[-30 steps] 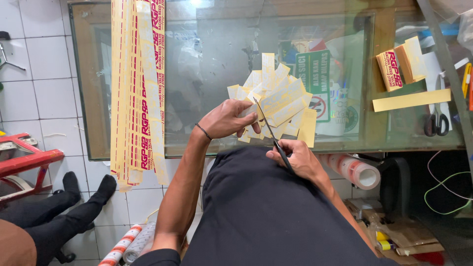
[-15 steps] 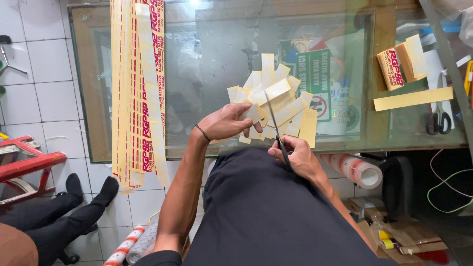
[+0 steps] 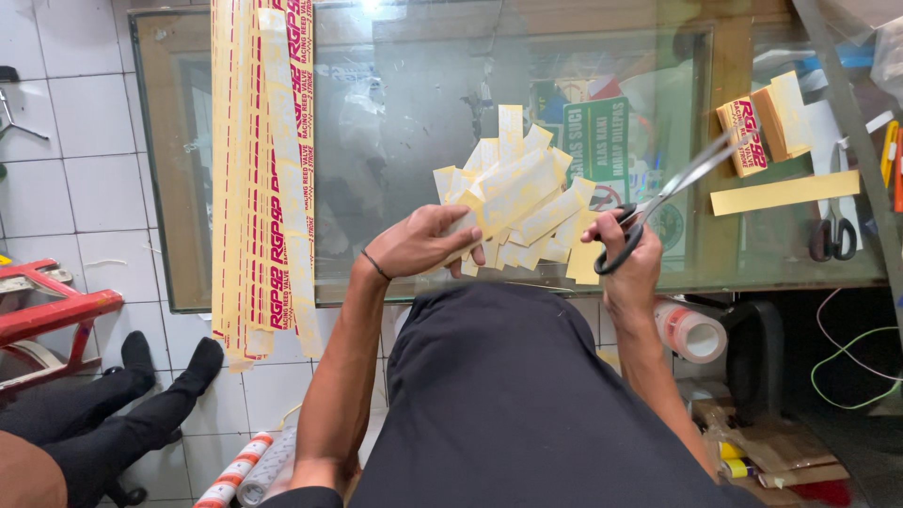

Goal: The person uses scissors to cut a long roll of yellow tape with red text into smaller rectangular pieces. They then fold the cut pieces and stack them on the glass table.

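Observation:
My left hand (image 3: 425,243) grips a fanned bundle of pale yellow sticker strips (image 3: 515,199) above the edge of a glass counter (image 3: 395,103). A thin dark band circles that wrist. My right hand (image 3: 628,259) holds black-handled scissors (image 3: 670,199) to the right of the bundle, blades pointing up and right, clear of the strips. A black cloth lies over my lap below both hands.
Long yellow sticker sheets with red print (image 3: 265,169) hang over the counter's left part. Small sticker stacks (image 3: 767,118), a loose yellow strip (image 3: 785,193) and second scissors (image 3: 832,235) lie at right. A tape roll (image 3: 691,331) sits below. Another person's dark-clad legs (image 3: 103,414) and a red stool (image 3: 52,315) are at left.
My right hand has pulled the scissors out of the bundle and swung them to the right, blades now pointing away. The left hand keeps its hold on the strips.

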